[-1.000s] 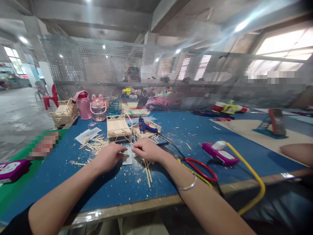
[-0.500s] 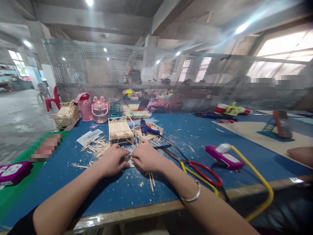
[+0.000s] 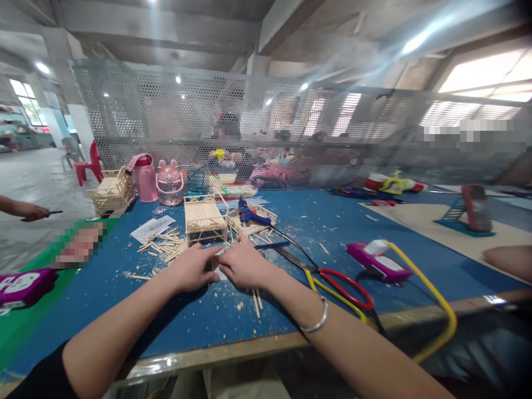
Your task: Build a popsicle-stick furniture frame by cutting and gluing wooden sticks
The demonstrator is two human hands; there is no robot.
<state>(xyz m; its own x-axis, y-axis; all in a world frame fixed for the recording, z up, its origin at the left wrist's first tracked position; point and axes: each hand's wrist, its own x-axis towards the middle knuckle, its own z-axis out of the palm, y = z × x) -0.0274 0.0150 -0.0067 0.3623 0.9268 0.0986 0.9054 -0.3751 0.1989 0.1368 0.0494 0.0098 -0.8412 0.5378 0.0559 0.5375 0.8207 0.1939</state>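
My left hand (image 3: 192, 269) and my right hand (image 3: 244, 265) rest close together on the blue table (image 3: 199, 316), fingers curled and pinched over a small white piece of paper (image 3: 220, 272) with thin wooden sticks (image 3: 256, 300) lying under and beside them. What the fingertips pinch is too small to name. Just beyond my hands stands a small bed-like model of wooden sticks (image 3: 203, 219). A blue glue gun (image 3: 249, 214) lies on a second stick frame (image 3: 254, 217) behind my right hand.
Loose sticks (image 3: 162, 247) lie scattered at left. Red-handled scissors (image 3: 338, 284) and a yellow cable (image 3: 432, 299) lie at right, beside a purple device (image 3: 378, 260). Pink bottles (image 3: 155, 180) and another stick model (image 3: 110, 191) stand at the back left. Another person's hand (image 3: 25, 210) shows at far left.
My hands have drawn closer together over the paper and sticks. Another person's hand has come into view at the far left.
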